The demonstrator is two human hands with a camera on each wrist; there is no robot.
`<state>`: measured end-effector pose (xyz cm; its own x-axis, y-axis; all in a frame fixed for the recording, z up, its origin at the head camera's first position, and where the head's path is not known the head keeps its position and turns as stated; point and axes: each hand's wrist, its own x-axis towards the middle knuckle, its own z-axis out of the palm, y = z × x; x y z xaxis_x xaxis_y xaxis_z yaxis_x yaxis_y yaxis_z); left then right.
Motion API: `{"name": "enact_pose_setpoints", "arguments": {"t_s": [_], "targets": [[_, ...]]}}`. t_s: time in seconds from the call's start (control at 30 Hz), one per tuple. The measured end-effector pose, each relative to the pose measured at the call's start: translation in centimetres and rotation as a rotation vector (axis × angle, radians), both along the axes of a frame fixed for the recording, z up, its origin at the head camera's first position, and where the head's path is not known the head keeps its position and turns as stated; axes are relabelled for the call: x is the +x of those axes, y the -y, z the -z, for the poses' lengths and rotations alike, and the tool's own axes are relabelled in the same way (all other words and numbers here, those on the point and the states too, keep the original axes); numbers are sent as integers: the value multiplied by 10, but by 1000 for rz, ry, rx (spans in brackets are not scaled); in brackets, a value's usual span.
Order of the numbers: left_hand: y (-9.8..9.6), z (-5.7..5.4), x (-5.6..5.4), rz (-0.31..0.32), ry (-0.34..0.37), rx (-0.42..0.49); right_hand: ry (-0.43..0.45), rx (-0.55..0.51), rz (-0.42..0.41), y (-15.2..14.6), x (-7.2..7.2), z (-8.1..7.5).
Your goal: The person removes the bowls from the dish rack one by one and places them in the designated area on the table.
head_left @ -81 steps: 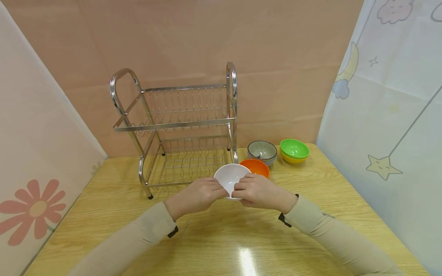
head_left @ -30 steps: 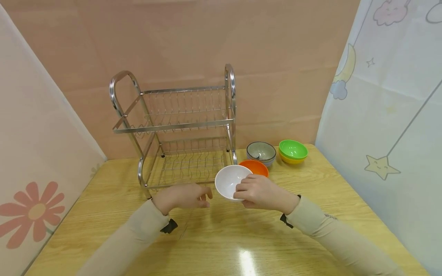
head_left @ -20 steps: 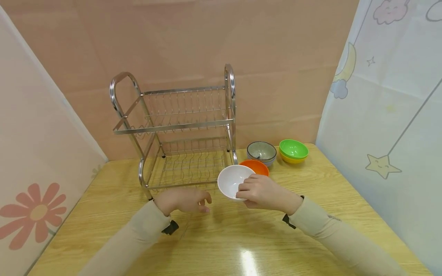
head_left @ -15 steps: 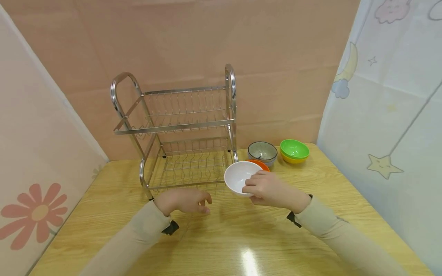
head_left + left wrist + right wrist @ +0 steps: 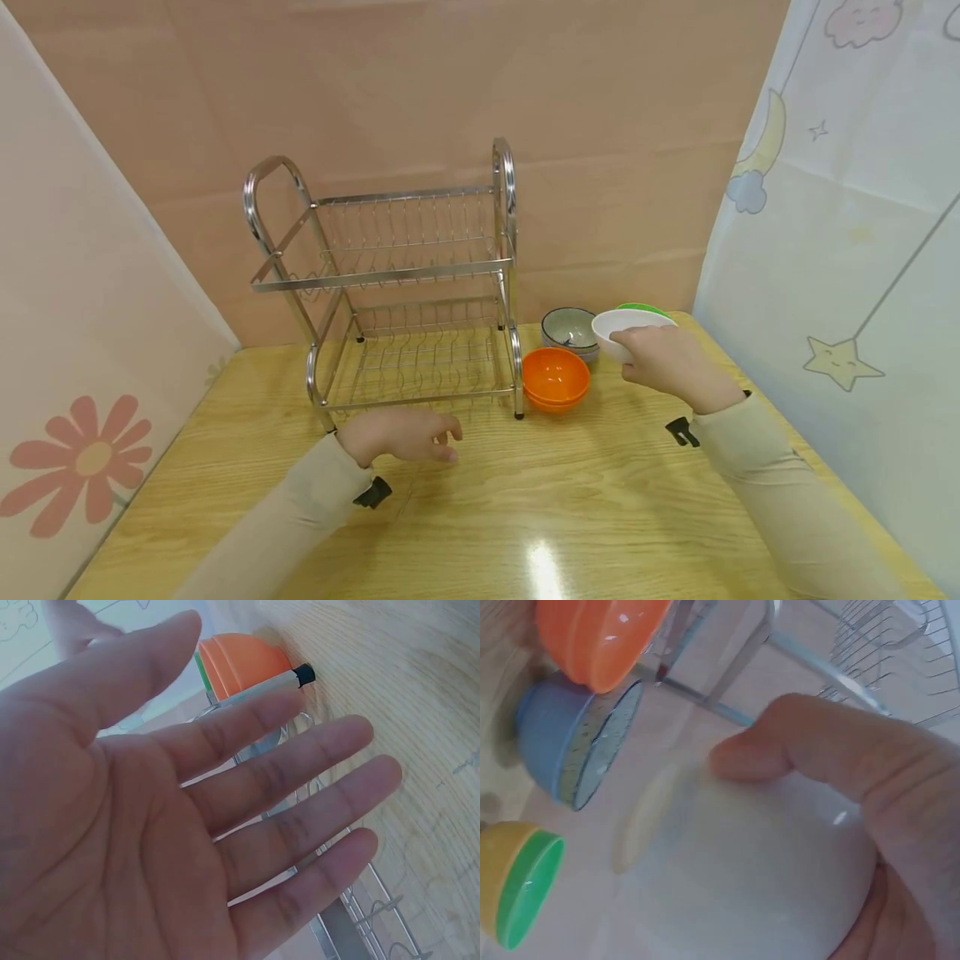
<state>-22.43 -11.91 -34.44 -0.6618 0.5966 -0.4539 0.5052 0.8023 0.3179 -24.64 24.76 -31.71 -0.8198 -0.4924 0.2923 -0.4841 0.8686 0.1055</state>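
My right hand (image 5: 671, 362) holds a white bowl (image 5: 613, 340) by its rim at the right rear of the table, in front of a green bowl (image 5: 647, 308). In the right wrist view the thumb lies on the outside of the white bowl (image 5: 742, 862). That view shows the green bowl nested in a yellow bowl (image 5: 496, 859), which is hidden in the head view. My left hand (image 5: 397, 435) holds nothing and hovers before the metal dish rack (image 5: 390, 275). Its fingers spread, palm showing, in the left wrist view.
Two nested orange bowls (image 5: 555, 385) stand against the rack's front right leg. Behind them sit nested grey bowls (image 5: 567, 329), the upper one dark-rimmed. The two-tier rack fills the back left. Cloth panels close off the back and both sides of the wooden table (image 5: 465, 517).
The left hand has let go of the white bowl and drawn back left. The right hand has carried the bowl right and back, uncovering the orange bowls and covering much of the green one.
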Motion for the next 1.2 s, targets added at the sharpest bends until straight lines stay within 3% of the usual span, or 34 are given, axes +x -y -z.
{"name": "enact_pose_setpoints", "arguments": {"t_s": [0.1, 0.3, 0.6, 1.03, 1.2], "targets": [[0, -1, 0, -7, 2, -3, 142, 31, 96, -9, -4, 5], [0, -1, 0, -8, -3, -6, 310, 27, 110, -24, -18, 25], [0, -1, 0, -6, -9, -7, 397, 37, 77, -34, -38, 53], [0, -2, 2, -1, -14, -9, 408, 73, 106, -27, -42, 63], [0, -1, 3, -4, -11, -16, 395, 71, 75, -28, -44, 67]]}}
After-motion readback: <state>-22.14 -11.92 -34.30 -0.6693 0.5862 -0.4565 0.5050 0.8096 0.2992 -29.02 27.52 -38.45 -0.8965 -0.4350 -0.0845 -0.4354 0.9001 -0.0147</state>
